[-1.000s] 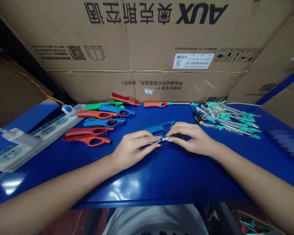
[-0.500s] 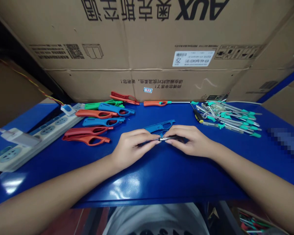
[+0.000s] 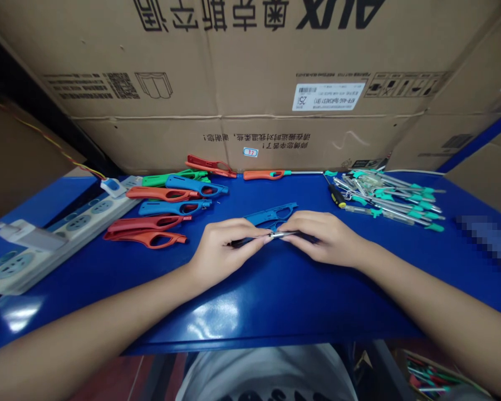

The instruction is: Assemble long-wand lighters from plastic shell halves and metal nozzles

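Note:
My left hand [image 3: 229, 245] and my right hand [image 3: 323, 236] meet above the middle of the table, both closed in a pinch. Between their fingertips runs a slim silver-and-black piece [image 3: 279, 235], its bright metal middle showing and its dark ends partly hidden by the fingers. Its exact kind is hard to make out. Just behind the fingers lies a blue lighter handle shell [image 3: 271, 214], partly covered by the hands. Several red, orange, blue and green handle shells [image 3: 162, 192] are spread to the left of my left hand.
At the back lies an orange lighter [image 3: 265, 175] with a metal tube. Several metal tubes with teal parts [image 3: 401, 200] are heaped on the right, beside a black-and-yellow screwdriver [image 3: 337, 196]. A white power strip [image 3: 73, 231] runs along the left. Behind stands a cardboard wall [image 3: 254, 72].
My hands keep nearly the same pose, with the slim piece tilted slightly differently and more of its dark ends showing. The view has shifted a little.

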`<action>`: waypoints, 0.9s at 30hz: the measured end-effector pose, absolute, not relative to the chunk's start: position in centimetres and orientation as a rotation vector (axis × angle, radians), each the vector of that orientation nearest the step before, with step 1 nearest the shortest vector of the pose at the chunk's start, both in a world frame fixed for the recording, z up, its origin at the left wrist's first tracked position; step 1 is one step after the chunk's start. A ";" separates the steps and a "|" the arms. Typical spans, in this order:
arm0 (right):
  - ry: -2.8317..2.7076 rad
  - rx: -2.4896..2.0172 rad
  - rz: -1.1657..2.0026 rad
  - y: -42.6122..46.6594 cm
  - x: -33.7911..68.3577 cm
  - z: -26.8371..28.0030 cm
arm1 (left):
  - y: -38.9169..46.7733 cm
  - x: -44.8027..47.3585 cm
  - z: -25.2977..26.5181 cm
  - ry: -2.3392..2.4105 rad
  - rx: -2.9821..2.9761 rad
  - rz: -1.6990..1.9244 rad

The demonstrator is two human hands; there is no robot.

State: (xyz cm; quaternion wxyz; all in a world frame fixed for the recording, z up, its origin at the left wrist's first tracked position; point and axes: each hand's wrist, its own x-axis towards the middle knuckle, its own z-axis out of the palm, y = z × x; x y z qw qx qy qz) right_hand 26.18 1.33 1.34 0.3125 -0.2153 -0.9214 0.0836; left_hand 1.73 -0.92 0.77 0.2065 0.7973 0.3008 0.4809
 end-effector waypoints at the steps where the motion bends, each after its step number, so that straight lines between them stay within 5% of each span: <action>1: -2.432 -0.563 0.170 1.3 26.2 1.3 | -0.9 1.8 0.8 0.853 2.190 1.338; 10: -2.470 -0.466 -0.523 1.0 26.6 1.7 | -1.1 2.2 0.8 0.936 1.976 1.247; 27: -2.586 -0.622 -0.229 1.6 27.0 1.3 | -0.6 2.2 -0.7 1.010 1.893 1.057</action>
